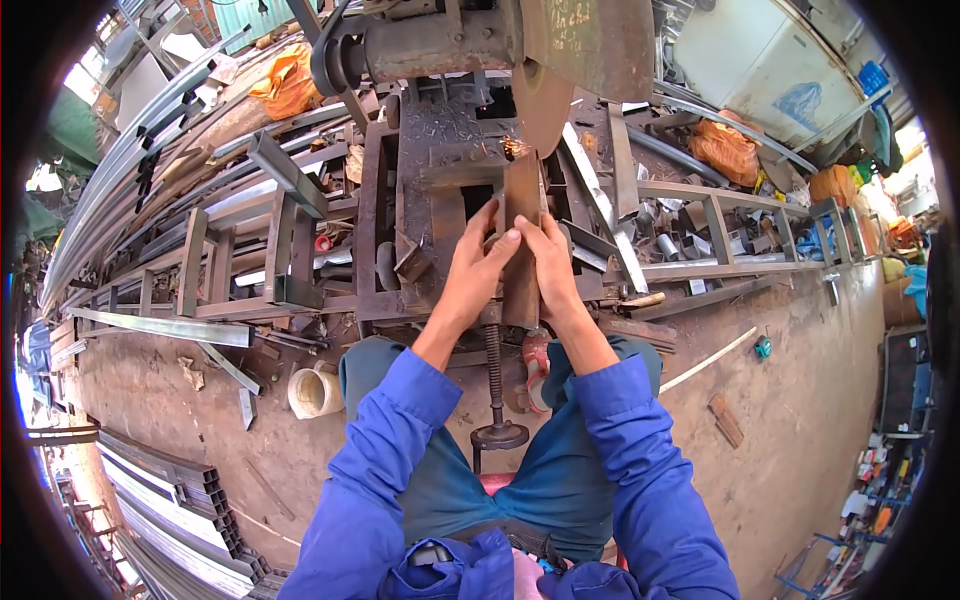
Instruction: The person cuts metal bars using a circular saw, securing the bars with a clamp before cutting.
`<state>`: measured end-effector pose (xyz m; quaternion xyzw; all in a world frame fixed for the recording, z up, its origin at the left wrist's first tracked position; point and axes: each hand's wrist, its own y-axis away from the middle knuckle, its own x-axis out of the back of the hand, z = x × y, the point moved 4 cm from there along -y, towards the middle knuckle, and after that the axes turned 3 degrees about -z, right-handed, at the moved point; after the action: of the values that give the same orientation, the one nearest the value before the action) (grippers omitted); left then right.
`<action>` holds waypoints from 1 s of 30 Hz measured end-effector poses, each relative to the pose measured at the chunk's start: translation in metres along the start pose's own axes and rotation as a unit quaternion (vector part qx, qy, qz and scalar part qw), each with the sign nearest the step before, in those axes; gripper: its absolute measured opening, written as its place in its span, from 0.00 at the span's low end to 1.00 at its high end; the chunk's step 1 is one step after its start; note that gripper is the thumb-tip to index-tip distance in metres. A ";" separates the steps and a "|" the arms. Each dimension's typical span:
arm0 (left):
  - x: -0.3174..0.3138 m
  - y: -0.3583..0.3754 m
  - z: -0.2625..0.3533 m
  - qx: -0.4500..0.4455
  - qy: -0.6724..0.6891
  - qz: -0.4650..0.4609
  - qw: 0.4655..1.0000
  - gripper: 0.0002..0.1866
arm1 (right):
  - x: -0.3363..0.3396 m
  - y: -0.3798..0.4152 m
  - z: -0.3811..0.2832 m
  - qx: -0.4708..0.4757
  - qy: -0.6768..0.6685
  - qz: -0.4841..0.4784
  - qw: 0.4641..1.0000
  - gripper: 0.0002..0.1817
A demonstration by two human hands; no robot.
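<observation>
A brown flat metal piece [521, 280] lies lengthwise between both hands, its far end close to the cutting disc [543, 105] of the machine [430, 45]. Orange sparks [515, 148] show where the piece and the disc come together. My left hand [480, 255] grips the piece from its left side, and my right hand [548, 258] holds it from the right, with the fingertips of both hands close together. Under the piece is the dark machine bed [440, 215], with a vertical screw and round handwheel [499, 436] at its near end.
Metal bars and frames [205, 260] crowd the left side. On the right, a welded frame [720, 230] surrounds scrap offcuts. A white bucket [314, 391] stands on the floor at left. Stacked square tubes [180, 505] lie at lower left, and a wooden piece [726, 420] at right.
</observation>
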<state>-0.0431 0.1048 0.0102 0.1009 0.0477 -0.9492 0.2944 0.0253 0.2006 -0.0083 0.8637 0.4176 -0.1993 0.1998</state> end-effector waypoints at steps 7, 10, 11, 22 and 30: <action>0.014 0.012 0.018 -0.088 0.061 0.007 0.994 0.37 | 0.000 -0.005 0.000 -0.050 -0.048 -0.096 0.993 0.19; 0.000 0.020 0.033 -0.131 0.055 -0.021 0.990 0.40 | -0.005 -0.002 -0.002 -0.037 -0.085 -0.099 0.991 0.21; -0.003 0.021 0.033 -0.128 0.055 -0.022 0.990 0.40 | -0.006 -0.001 -0.005 -0.040 -0.083 -0.103 0.990 0.22; -0.023 0.009 0.015 -0.151 -0.079 -0.062 0.983 0.40 | 0.003 0.002 0.015 -0.080 -0.233 -0.045 0.968 0.21; -0.036 0.017 -0.011 -0.048 -0.054 -0.108 0.992 0.29 | 0.074 0.016 0.014 -0.068 -0.190 0.082 0.976 0.20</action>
<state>-0.0027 0.1116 0.0067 0.0299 0.0881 -0.9761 0.1965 0.0777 0.2321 -0.0547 0.8258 0.3123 -0.3134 0.3497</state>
